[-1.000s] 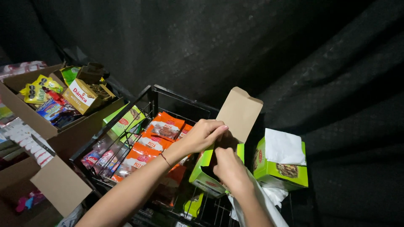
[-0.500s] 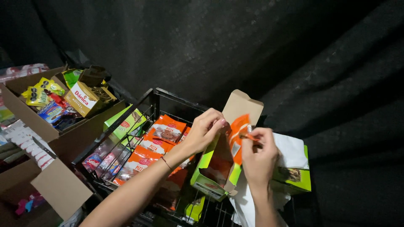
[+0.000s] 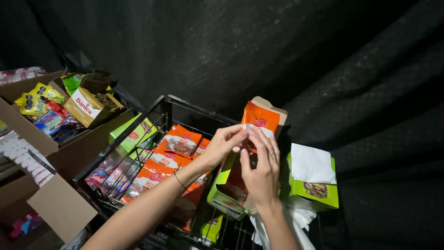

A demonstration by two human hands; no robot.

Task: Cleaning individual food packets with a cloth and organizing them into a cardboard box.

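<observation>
Both hands hold one orange packet (image 3: 260, 121) above an open green box (image 3: 225, 194). The left hand (image 3: 222, 145) pinches the packet's lower edge with its fingertips, and the right hand (image 3: 260, 171) touches it from below with the fingers spread upward. The box stands in a black wire rack (image 3: 138, 127), beside more orange packets (image 3: 166, 157). A second green box (image 3: 314, 190) stands to the right.

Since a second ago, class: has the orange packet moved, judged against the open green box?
Yes. The orange packet has risen out of the open green box, where it was hidden a second ago. Both hands, left and right, hold it above the opening.
</observation>
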